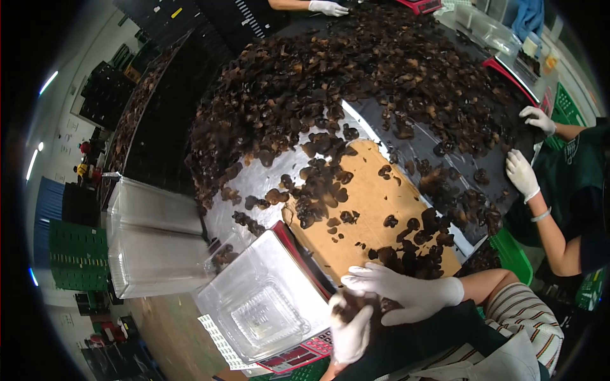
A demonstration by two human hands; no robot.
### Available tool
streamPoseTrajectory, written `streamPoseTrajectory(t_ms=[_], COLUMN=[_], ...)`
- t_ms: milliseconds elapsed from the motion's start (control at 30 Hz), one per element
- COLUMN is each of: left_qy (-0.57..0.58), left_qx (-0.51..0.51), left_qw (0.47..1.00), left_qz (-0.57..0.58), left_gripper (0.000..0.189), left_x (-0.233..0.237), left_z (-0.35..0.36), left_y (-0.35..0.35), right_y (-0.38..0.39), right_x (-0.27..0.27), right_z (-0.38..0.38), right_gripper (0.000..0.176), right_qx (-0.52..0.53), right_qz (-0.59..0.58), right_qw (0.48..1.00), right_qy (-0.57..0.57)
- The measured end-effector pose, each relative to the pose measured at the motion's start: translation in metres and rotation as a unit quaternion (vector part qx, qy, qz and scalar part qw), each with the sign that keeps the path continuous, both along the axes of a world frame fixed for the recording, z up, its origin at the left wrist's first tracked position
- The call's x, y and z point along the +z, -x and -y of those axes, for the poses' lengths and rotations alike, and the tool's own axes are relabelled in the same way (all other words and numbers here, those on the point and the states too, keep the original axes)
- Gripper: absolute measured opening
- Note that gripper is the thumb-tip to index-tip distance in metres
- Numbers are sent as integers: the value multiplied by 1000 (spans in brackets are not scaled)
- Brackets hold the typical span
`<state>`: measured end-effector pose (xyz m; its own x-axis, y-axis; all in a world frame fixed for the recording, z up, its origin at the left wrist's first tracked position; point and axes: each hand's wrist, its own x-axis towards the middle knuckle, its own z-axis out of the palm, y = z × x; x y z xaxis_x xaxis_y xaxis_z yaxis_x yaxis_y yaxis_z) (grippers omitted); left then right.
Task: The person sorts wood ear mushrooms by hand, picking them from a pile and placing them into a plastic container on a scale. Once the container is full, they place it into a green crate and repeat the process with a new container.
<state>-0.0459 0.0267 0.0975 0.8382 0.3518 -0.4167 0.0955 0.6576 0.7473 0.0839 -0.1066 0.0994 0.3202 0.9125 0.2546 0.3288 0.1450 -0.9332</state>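
Observation:
My left hand (pixel 351 333), in a white glove, curls around dark brown wood ear mushrooms (pixel 344 307) at the lower middle. Just above it my gloved right hand (pixel 406 293) reaches in from the right, its fingers over the left hand and its thumb apart; dark pieces show between thumb and palm. Left of both hands, a clear plastic container (pixel 264 311) rests on a red-edged scale (pixel 298 357). Beyond the right hand, a brown cardboard sheet (pixel 362 216) carries scattered mushrooms (pixel 413 254).
A large heap of wood ears (pixel 330 70) covers the far table. Stacked clear containers (pixel 155 235) stand at left. On the right are a co-worker's gloved hands (pixel 523 176); another gloved hand (pixel 328 8) is at the top. A second scale (pixel 515 79) sits upper right.

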Motion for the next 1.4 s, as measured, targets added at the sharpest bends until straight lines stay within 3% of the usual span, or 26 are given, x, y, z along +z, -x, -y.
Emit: streamPoseTrajectory(t_ms=[67,100,133,200,267,333,367,400,467,500,600,633,733,867,900,933,1000,1033,1067,1100,1133,1167,1200,1233,1333,1400], left_qy=[-95,-280,-444,-528,-716,-847,-857,-756,-803,-859,-783,-721,-848,-724,-691,-705,-610,-595,-642,-568,-534,-640,-637,-616,-662,-705], left_qx=[66,53,151,254,224,82,12,3,14,43,54,99,99,180,181,171,176,127,47,7,-62,-109,-139,-151,-219,-215], left_qw=[983,948,871,803,642,476,459,617,571,486,601,674,496,662,696,684,759,793,763,823,843,760,752,769,715,674], left_qz=[145,-142,-148,-109,-161,-223,-234,-218,-171,-155,-149,-128,-161,-72,-74,-78,-146,-36,-62,-29,-27,23,98,78,57,46], left_gripper=[46,35,40,45,48,50,47,47,51,55,51,43,38,35,30,26,24,26,29,30,30,27,45,38,43,44], left_x=[31,25,29,61,45,64,70,50,33,46,40,40,71,66,63,75,82,71,72,57,46,70,53,43,13,-2], left_z=[-12,-43,-53,-72,-110,-112,-114,-127,-134,-122,-126,-121,-104,-90,-86,-71,-47,-49,-41,-36,-34,-22,-20,-10,4,9], left_y=[11,49,52,34,51,42,39,47,53,45,48,44,34,39,44,36,25,23,23,20,18,-12,-26,-33,-62,-82], right_y=[-22,-34,-47,-74,-104,-129,-142,-146,-155,-152,-123,-110,-83,-78,-80,-82,-90,-95,-100,-105,-106,-106,-105,-104,-108,-111], right_x=[8,2,-13,-40,-63,-76,-81,-84,-87,-92,-104,-98,-91,-68,-72,-72,-73,-77,-81,-83,-84,-80,-76,-73,-82,-86], right_z=[-9,-17,-25,-37,-57,-76,-85,-95,-114,-123,-127,-122,-84,-18,-8,1,19,25,30,31,33,31,28,24,19,17], right_gripper=[47,42,37,34,34,34,41,45,54,67,74,75,66,44,41,38,40,40,39,36,35,34,34,31,27,19], right_qx=[-38,-83,-128,-199,-266,-305,-296,-300,-308,-266,-198,-163,-99,-96,-121,-146,-204,-223,-242,-241,-245,-250,-255,-260,-235,-248], right_qz=[1,64,127,188,220,257,255,279,328,329,411,405,459,435,382,329,265,243,220,170,178,185,192,222,256,205], right_qw=[999,994,982,954,928,905,906,896,870,865,848,852,850,886,907,924,936,938,939,948,944,940,936,924,924,938], right_qy=[13,37,60,122,141,148,161,173,200,271,270,290,238,127,129,132,109,108,106,121,131,140,150,171,162,131])
